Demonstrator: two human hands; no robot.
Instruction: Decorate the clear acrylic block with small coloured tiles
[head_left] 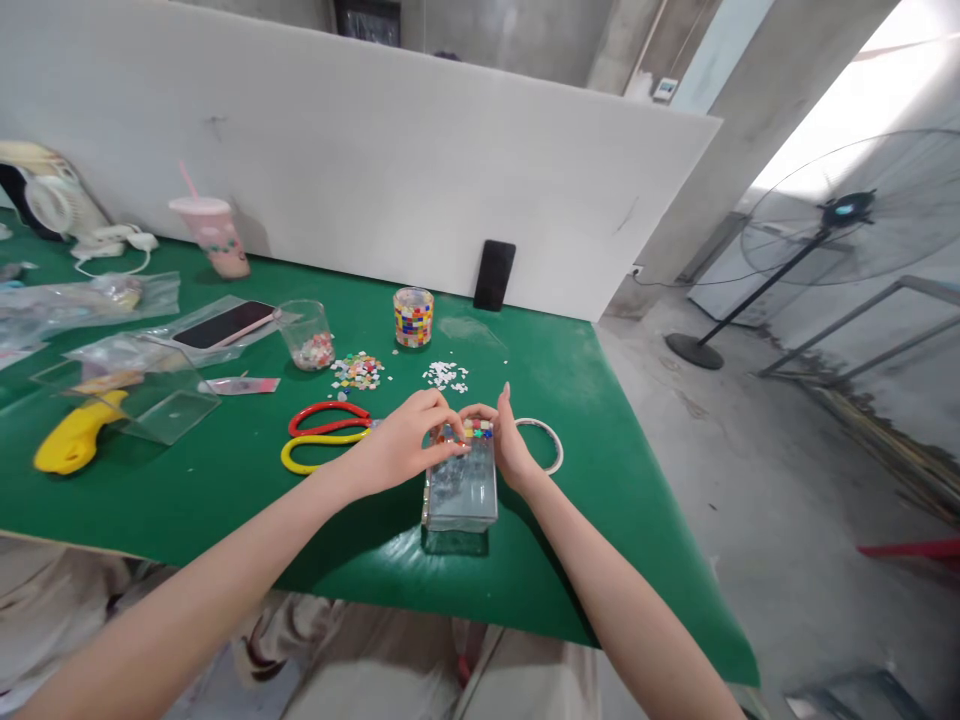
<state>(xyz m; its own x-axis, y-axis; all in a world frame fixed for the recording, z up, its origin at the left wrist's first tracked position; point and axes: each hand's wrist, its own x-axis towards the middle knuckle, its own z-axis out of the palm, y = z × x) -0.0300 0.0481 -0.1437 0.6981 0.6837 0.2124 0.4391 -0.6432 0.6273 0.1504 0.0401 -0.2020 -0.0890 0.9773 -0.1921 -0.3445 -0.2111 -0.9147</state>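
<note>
A clear plastic box (461,492) is tilted above the green table, with rows of small coloured mosaic tiles (478,429) at its far end. My right hand (512,445) supports the box from its right and far side, thumb pointing up. Over the top face, my left hand (414,440) has thumb and fingers drawn together near the tile rows; whatever sits between the fingertips is too small to make out. Scissors with red and yellow handles (326,440) lie left of the box, partly behind my left wrist. A white ring (556,452) shows beyond my right hand.
White tile pieces (445,376) and mixed coloured tiles (358,371) lie in piles. Behind them stand a tile-covered cup (413,318), a clear cup (309,340) and a black phone (494,275). A yellow tool (75,440) and clear tray (176,415) are left; a fan (844,212) stands right.
</note>
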